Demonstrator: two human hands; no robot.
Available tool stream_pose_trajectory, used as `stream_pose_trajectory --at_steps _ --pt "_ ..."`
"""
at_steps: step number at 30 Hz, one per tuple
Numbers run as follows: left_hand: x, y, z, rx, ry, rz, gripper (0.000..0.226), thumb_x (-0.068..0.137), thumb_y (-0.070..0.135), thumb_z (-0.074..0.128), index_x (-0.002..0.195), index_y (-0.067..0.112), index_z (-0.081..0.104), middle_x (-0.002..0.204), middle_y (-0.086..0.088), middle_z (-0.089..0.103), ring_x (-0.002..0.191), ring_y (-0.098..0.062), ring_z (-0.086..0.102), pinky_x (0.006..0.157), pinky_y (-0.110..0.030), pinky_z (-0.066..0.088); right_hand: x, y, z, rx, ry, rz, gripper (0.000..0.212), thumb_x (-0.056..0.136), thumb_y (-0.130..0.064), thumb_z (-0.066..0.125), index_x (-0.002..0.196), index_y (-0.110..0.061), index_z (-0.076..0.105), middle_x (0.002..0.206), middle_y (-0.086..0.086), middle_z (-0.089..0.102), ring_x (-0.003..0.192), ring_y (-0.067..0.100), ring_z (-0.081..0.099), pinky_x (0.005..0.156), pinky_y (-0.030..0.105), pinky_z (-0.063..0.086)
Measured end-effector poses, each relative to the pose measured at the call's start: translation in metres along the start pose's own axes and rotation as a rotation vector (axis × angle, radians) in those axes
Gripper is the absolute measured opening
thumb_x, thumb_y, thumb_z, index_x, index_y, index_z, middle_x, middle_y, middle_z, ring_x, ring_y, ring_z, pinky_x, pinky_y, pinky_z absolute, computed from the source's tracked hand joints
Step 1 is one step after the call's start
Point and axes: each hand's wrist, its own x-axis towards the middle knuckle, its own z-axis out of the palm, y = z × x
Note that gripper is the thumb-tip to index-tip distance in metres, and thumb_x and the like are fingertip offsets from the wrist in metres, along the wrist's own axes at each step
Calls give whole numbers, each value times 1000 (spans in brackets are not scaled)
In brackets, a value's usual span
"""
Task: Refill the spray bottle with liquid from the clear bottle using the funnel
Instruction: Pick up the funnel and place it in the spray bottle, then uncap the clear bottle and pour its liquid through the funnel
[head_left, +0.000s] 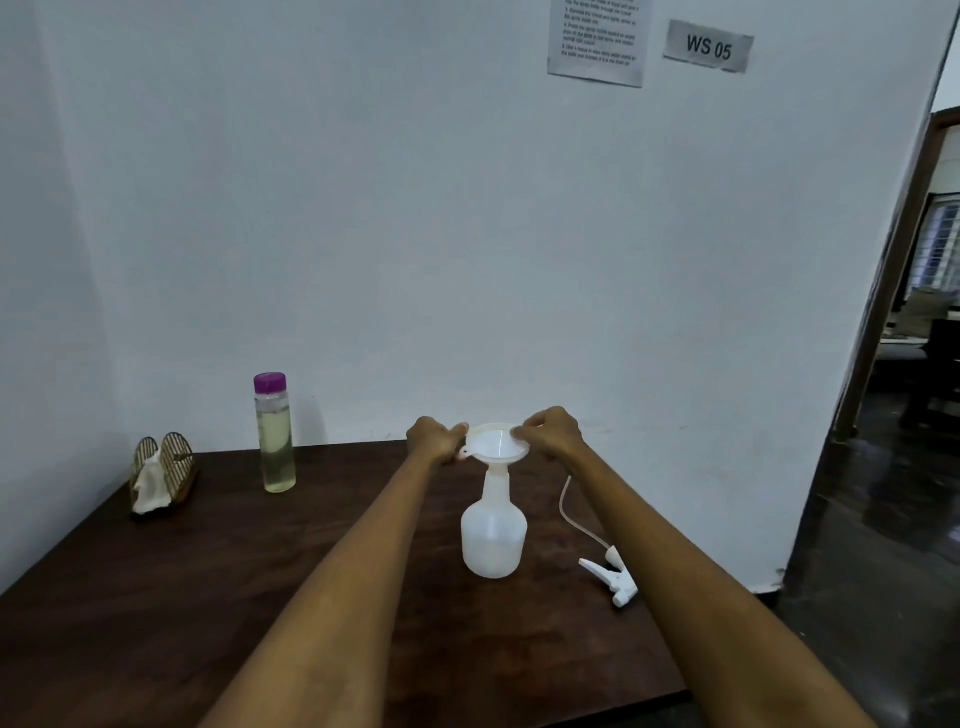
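Both hands were on the funnel (497, 441), which sat with its spout in the open neck of the spray bottle (494, 535) on the counter (218, 582). The left hand (434, 439) pinched the rim and its small tab from one side; the right hand (550, 431) pinched the opposite rim, fingertips curled over the edge. Directly beneath the hands the bottle looked empty or nearly so, thin white plastic, so I judged it light and easy to tip with the wide funnel on top. The funnel itself seemed stiff but feather-light, best held by the rim as it was. Well off to the left of the left hand stood the clear bottle (275, 434), upright, purple cap on, mostly full of pale yellowish liquid; that one I took to be heavier and smooth-sided, so a full grip round the middle would suit it, after uncapping. Nearer me than the right hand, the sprayer head (610, 578) lay with its tube on the counter. A napkin holder (163, 473) stood further left.
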Motion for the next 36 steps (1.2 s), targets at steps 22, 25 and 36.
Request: stream_pose_trajectory --at_steps 22,25,36 --pt "8 -168 -157 641 -64 -354 46 87 26 64 126 3 53 132 -14 54 119 -29 56 96 -36 50 8 -112 194 151 -145 -298 30 84 -25 65 106 -5 68 92 5 67 89 16 61 84 27 47" --pt "20 -199 -182 698 -73 -439 52 85 28 66 130 6 51 135 -12 52 121 -26 55 97 -33 50 21 -109 239 133 -202 -272 34 84 -26 67 109 -3 66 87 4 65 84 13 59 80 26 48" --pt "100 -240 -209 801 -53 -492 44 91 21 59 132 8 49 136 -10 50 123 -23 53 96 -30 47 87 -159 368 282 -270 -209 72 78 -35 73 136 -9 38 132 11 53 119 29 55 97 38 49"
